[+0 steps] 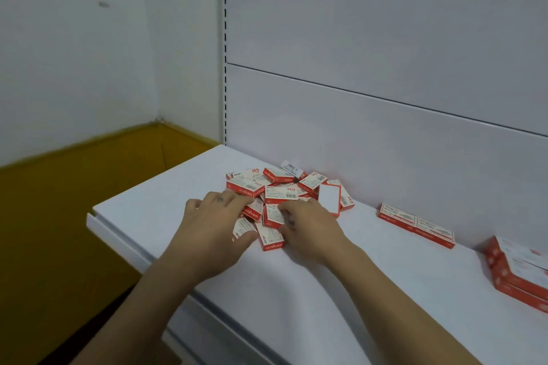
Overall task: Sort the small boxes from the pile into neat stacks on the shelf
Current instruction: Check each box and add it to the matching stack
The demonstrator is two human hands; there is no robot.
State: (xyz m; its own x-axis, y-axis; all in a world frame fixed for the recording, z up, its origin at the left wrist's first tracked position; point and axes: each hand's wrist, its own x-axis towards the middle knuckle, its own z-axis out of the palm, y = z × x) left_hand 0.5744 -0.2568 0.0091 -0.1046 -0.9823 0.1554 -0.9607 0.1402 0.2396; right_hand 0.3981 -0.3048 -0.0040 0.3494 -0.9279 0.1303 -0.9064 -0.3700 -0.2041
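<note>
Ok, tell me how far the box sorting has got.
Done: a stack at the right edge of the shelf and two boxes laid side by side by the back panel. In hand: the left hand rests on the pile, the right hand pinches a box in it. Left: most of the pile, jumbled.

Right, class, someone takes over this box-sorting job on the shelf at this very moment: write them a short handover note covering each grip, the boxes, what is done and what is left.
Left grip: fingers straight, resting on the near left side of the pile.
Right grip: fingers curled on one small box at the pile's near edge.
Pile: a loose heap on the shelf, against the back panel.
Done: two boxes laid end to end along the back panel, right of the pile; a stack at the far right, partly out of frame.
Left: most boxes lie jumbled in the pile.
</note>
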